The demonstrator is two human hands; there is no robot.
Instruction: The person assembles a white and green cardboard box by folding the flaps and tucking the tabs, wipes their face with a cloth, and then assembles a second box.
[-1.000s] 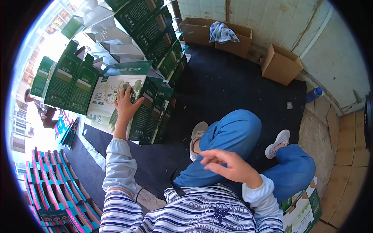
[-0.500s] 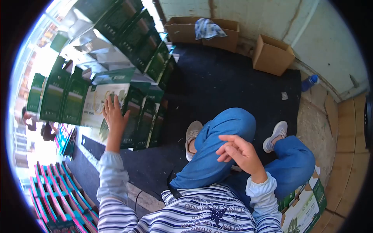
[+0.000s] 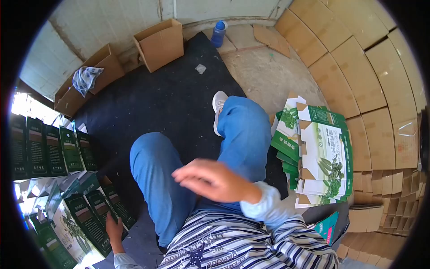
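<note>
My left hand rests with its fingers against the dark green side of a carton at the lower left. That carton has a white printed face with green vegetables on it. Over my lap, my right hand is slightly blurred, fingers extended, and I see nothing in it. To the right lies a pile of flat green-and-white printed cartons, marked with radish lettering.
More green cartons stand in rows at the left. Brown boxes are stacked along the right wall. Two opened brown boxes, one box nearer the blue bottle, stand by the back wall. A cloth hangs over the other.
The view has swung to the right, bringing the flat carton pile into sight. My left hand has shifted from a carton's white face to a dark green side. My right hand has turned leftward over my lap.
</note>
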